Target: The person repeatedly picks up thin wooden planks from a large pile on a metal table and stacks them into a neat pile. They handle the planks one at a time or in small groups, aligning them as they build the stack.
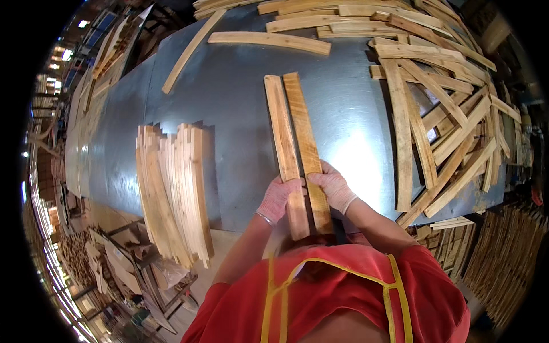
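Observation:
Two long wooden slats lie nearly side by side in front of me, with a narrow dark gap between them. My left hand (281, 197), in a pale knit glove, is closed round the left slat (280, 128), thumb on top. The right slat (304, 126), more yellow and rougher in grain, is gripped the same way by my right hand (333, 187), also gloved. Both slats point away from me, their near ends close to my red apron (343, 274). The fingers under the slats are hidden.
A metal-topped table (240, 108) spans the view. At left stands a stack of pale slats (174, 188). Two loose slats, one slanted (193, 51) and one crosswise (269, 41), lie farther off. A jumbled slat pile (440, 114) fills the right side; more slats (309, 23) lie at the back.

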Motion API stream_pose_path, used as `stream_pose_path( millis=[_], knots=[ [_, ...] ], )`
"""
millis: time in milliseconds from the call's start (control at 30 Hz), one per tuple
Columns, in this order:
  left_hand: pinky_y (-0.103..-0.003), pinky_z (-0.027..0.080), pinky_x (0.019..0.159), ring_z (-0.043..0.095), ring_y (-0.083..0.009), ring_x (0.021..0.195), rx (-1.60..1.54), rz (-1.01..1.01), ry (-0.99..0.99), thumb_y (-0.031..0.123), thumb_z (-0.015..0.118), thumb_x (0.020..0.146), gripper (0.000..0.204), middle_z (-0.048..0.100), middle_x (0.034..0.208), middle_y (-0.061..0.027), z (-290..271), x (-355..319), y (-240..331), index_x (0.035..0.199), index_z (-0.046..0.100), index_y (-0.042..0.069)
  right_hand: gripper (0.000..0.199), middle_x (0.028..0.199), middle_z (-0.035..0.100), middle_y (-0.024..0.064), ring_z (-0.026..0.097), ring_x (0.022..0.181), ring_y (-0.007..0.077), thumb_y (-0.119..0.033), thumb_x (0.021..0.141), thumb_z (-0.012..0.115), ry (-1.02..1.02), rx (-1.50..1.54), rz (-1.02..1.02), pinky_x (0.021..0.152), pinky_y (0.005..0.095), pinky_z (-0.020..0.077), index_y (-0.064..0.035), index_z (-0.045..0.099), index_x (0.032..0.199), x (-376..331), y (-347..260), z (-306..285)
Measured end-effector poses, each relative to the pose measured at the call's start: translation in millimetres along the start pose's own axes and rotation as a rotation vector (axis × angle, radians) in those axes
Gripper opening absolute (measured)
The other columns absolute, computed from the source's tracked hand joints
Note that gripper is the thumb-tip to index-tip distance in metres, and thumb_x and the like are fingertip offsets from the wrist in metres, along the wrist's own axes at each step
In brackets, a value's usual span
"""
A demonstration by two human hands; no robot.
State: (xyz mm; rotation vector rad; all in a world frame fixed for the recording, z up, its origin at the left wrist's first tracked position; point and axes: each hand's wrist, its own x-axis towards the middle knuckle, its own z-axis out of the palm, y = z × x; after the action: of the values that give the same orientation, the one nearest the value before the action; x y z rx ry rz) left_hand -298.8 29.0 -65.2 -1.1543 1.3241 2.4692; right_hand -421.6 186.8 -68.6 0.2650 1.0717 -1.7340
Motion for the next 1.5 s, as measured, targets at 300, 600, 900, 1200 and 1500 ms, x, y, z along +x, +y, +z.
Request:
stream_pose_path(
  millis=[300,600,900,1200,1500],
  knots=[
    [-0.056,0.038,0.119,0.051,-0.0382,0.139,1.746,0.465,0.892,0.033,0.081,0.084,0.070,0.055,0.150,-0.0142,-174.7,-129.3,-19.3,0.146,0.058,0.013,0.060,0.121,0.071,0.0085,0.068,0.102,0.0195,0.000,0.091,0.068,0.011,-0.247,-0.074,0.090,0.0337,0.0578,0.0002,0.056,0.150,-11.4,27.3,27.8],
    [-0.057,0.042,0.114,0.054,-0.0366,0.135,1.945,0.961,0.802,0.036,0.071,0.091,0.055,0.061,0.139,-0.0129,-181.9,-213.3,37.8,0.141,0.063,0.015,0.049,0.109,0.073,0.0124,0.070,0.104,0.0339,-0.015,0.091,0.067,-0.276,-2.099,-0.625,0.093,0.0502,0.0554,-0.0218,0.065,0.139,-58.0,59.9,156.6],
    [-0.053,0.058,0.088,0.072,-0.0441,0.103,1.179,0.656,0.828,0.030,0.073,0.091,0.058,0.073,0.118,-0.0219,-302.4,-251.1,29.9,0.143,0.056,0.009,0.085,0.150,0.061,0.0168,0.060,0.134,0.0334,-0.037,0.085,0.086,-0.455,-1.190,-1.350,0.117,0.0479,0.0440,-0.0051,0.052,0.156,-188.8,-82.5,309.3],
    [-0.056,0.043,0.113,0.053,-0.0427,0.139,1.518,0.835,0.889,0.031,0.080,0.086,0.078,0.054,0.154,-0.0215,-286.0,-205.7,83.0,0.154,0.051,0.006,0.087,0.150,0.061,0.0176,0.060,0.135,0.0337,-0.037,0.085,0.086,0.023,-1.253,-1.560,0.117,0.0469,0.0447,-0.0053,0.050,0.158,-310.3,-226.0,306.2],
    [-0.061,0.036,0.120,0.049,-0.0423,0.145,1.753,0.716,0.521,0.048,0.070,0.092,0.083,0.049,0.162,-0.0206,-206.1,-110.6,26.5,0.161,0.046,0.009,0.089,0.150,0.060,0.0184,0.060,0.135,0.0340,-0.037,0.086,0.086,0.378,-1.199,-1.393,0.116,0.0459,0.0453,-0.0055,0.047,0.159,-366.8,-248.2,244.0]
  ],
)
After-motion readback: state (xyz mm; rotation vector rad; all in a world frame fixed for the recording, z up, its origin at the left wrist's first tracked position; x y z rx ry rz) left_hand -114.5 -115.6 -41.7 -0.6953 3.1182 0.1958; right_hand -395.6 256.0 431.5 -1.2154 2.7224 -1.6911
